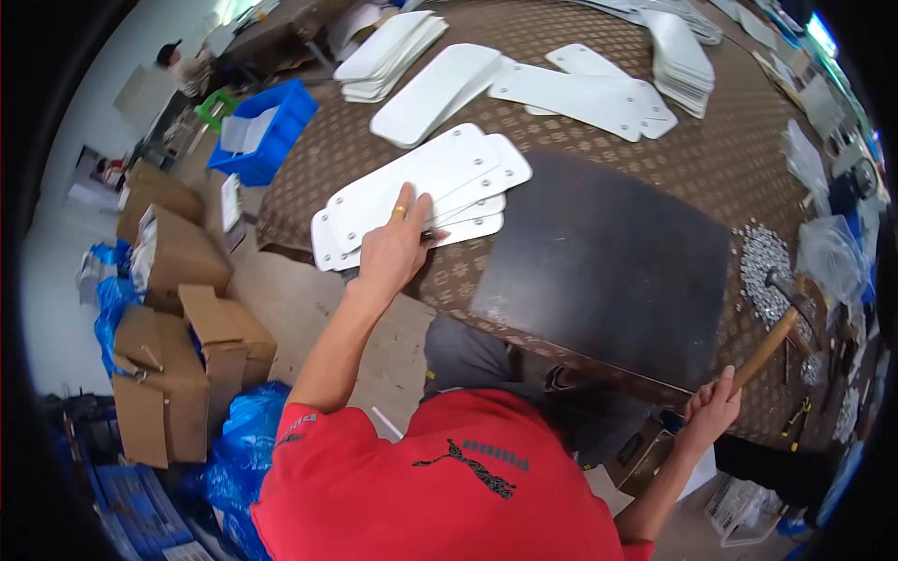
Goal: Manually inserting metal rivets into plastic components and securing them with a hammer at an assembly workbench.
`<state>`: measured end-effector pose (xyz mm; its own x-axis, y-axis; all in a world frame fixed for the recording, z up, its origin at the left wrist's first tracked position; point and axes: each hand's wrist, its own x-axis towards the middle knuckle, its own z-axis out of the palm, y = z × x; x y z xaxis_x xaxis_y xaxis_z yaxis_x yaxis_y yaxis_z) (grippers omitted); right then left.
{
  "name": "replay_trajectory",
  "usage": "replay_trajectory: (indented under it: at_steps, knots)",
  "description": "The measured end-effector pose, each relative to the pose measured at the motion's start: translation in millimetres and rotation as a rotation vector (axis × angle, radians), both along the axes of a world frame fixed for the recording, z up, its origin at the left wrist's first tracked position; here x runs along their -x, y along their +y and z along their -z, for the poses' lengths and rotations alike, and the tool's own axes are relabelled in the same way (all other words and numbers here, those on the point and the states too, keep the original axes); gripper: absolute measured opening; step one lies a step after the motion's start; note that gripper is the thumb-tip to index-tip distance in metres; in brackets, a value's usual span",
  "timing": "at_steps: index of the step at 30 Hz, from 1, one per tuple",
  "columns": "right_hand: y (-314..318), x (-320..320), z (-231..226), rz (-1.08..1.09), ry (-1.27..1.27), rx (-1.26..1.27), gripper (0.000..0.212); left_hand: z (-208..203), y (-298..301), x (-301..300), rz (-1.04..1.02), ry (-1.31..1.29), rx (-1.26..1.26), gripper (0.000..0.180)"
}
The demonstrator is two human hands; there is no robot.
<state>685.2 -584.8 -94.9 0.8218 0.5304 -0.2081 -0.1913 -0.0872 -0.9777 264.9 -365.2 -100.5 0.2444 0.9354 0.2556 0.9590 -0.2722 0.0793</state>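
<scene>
Two fingers of my left hand [393,251] stretch over an overlapping pile of white panels [412,182], which have rounded ends and small round metal fittings near their corners. A short dark thing [432,237] shows between the thumb and the other fingers; its kind cannot be made out. At the table's near right edge, my right hand [714,408] is closed round the wooden handle of a hammer [765,350]. The hammer's dark metal head lies over a heap of small silvery pieces [762,257]. Between my hands is a dark flat board [608,262] on the table.
More white panels [438,93] and stacks [678,61] lie across the far side of the brown patterned table [309,187]. A blue crate [267,131] and opened cardboard boxes [164,374] stand to the left. Pliers [797,416] and clear plastic bags [832,257] lie at right.
</scene>
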Motion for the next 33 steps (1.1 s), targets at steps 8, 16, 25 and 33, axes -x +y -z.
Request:
replay_trajectory:
  at_steps: [8, 16, 25, 33]
  knots:
    - [10.5, 24.7, -5.9, -0.097, -0.028, -0.073, 0.034, 19.0, -1.7, 77.5, 0.239, 0.194, -0.007, 0.05]
    - [-2.2, 21.2, -6.8, -0.133, -0.09, -0.077, 0.031, 2.9, -22.9, 36.5, 0.128, 0.148, 0.041, 0.049]
    - [-13.1, 14.2, -11.9, -0.081, -0.12, -0.063, 0.029, -55.2, -16.1, 34.3, 0.305, 0.18, -0.309, 0.041]
    - [-24.2, 15.9, -11.9, 0.024, -0.093, -0.019, 0.032, -14.0, -30.5, -120.5, 0.954, 0.041, -0.259, 0.045]
